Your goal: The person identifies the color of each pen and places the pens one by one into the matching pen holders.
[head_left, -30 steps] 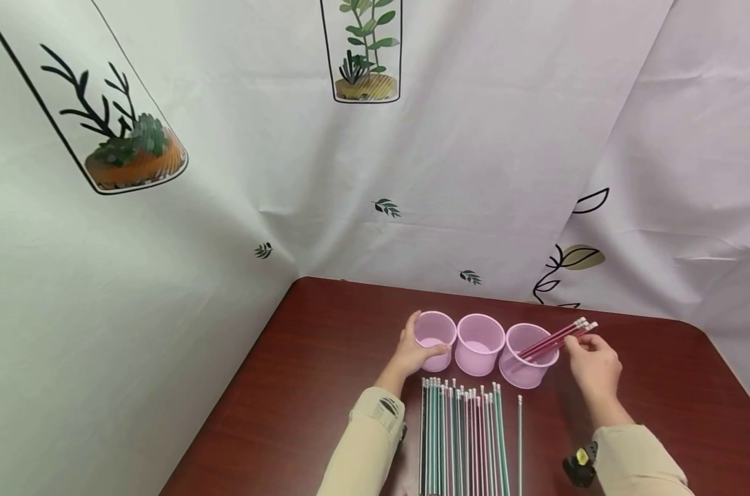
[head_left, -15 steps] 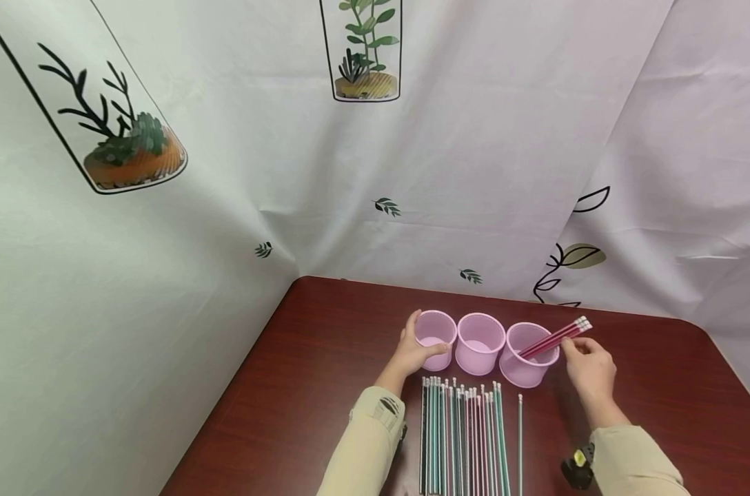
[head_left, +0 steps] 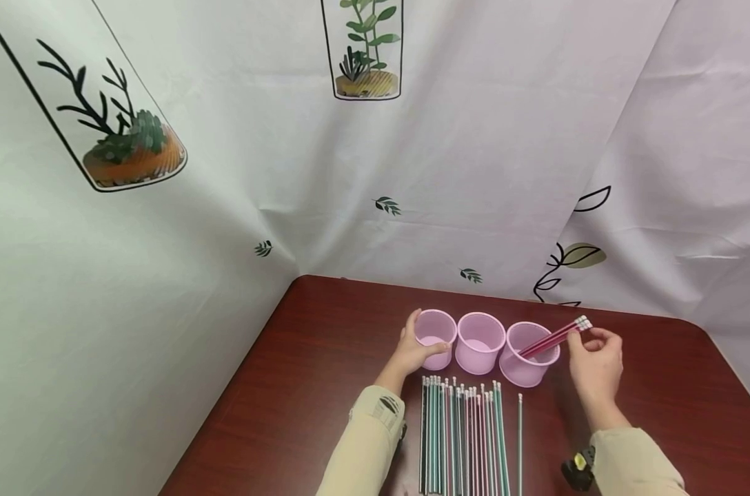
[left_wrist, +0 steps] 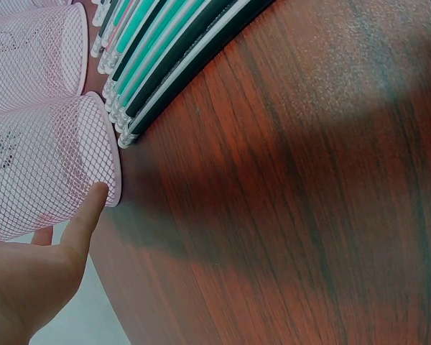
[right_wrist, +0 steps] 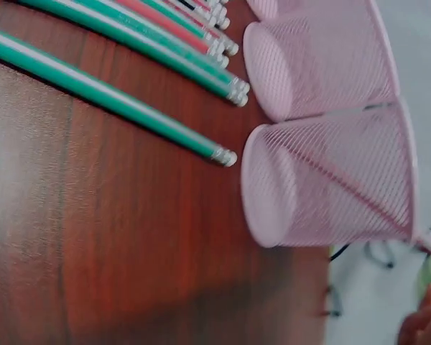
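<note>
White printed cloth (head_left: 474,138) backs the red-brown desk (head_left: 338,331), bearing pink left cup (head_left: 434,362), middle cup (head_left: 478,362) and right cup (head_left: 522,374). Left hand (head_left: 410,353): grip clamped on left cup. Right hand (head_left: 595,365): at red pencils (head_left: 551,340) leaning inside right cup; cannot tell whether grip holds them.

Location type: indoor desk area enclosed by fabric; whether it belongs to a home or an office cannot be determined. The desk (head_left: 276,399) has a dark red-brown, wood-grain top with rounded far corners and spans 4 to 7 o'clock in the head view. White fabric (head_left: 487,151), creased and softly folded, hangs at its 12 o'clock and 9 o'clock sides. Printed decoration: planted jar (head_left: 133,162) at 10 o'clock, second planted jar (head_left: 367,86) at 12 o'clock, leafy stem (head_left: 582,255) at 3 o'clock. Stationery present: pencils (head_left: 433,434) at 5 o'clock, pink mesh cups (head_left: 476,362) at 4 o'clock.
</note>
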Available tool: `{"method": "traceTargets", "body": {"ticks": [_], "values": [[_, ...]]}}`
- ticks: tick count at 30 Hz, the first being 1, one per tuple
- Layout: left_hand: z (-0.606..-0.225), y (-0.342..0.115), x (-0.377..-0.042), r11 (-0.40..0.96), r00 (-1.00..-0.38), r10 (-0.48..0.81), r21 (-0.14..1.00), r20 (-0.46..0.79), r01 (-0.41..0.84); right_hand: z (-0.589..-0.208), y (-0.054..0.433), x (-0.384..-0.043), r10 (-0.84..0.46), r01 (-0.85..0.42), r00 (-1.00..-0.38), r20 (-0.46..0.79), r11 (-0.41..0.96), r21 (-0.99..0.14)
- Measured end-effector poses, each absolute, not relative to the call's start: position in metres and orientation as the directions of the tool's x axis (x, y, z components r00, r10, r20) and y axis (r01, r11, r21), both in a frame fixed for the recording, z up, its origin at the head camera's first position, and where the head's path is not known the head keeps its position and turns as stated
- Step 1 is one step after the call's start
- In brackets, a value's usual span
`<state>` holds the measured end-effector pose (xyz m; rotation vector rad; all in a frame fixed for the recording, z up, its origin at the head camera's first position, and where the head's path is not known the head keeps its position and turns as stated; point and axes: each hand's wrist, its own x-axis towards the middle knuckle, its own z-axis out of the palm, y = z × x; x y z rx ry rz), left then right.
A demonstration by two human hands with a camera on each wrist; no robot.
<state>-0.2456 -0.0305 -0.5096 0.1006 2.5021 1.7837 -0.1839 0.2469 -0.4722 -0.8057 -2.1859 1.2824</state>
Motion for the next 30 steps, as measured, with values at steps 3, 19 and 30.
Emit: {"method": "traceTargets", "body": {"ticks": [3,19,30], "values": [[-0.51,-0.03,-0.246,0.325,-0.996,0.092,0.946,-0.016,0.015,-0.463,0.231,-0.179,0.697,0.072,-0.656,0.29,0.44,-0.895],[-0.513,-0.03,-0.247,0.321,-0.996,0.089,0.947,-0.027,0.003,-0.527,0.181,-0.144,-0.083,-0.09,-0.996,0.036,0.865,-0.494],[-0.513,-0.03,-0.247,0.324,-0.996,0.085,0.946,-0.024,0.005,-0.543,0.173,-0.143,-0.08,-0.114,-0.991,0.103,0.917,-0.381]]}}
